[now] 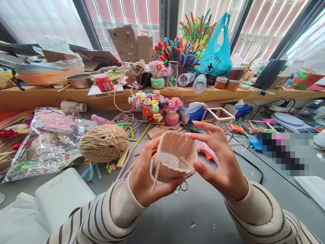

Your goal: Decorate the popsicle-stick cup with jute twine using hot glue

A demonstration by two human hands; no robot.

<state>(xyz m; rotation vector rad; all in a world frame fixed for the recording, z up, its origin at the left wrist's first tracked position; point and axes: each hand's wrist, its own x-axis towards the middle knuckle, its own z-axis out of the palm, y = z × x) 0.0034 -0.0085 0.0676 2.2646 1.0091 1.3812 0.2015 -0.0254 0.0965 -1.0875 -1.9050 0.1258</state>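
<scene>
Lone head view: faces forward and down, left hand (142,179) and right hand (227,166) close, windows (127,15) beyond.

This looks like a craft workspace beside windows (127,15); whether in a home or a workshop cannot be told. The gray table (177,217) carries making supplies: a twine ball (103,144) toward the left, sticks (153,133) and a stick frame (225,117) nearer the far edge, handmade flowers (147,101) along it. Pipe cleaners (175,51) and jars (220,82) crowd the wooden ledge (38,100) behind.
</scene>
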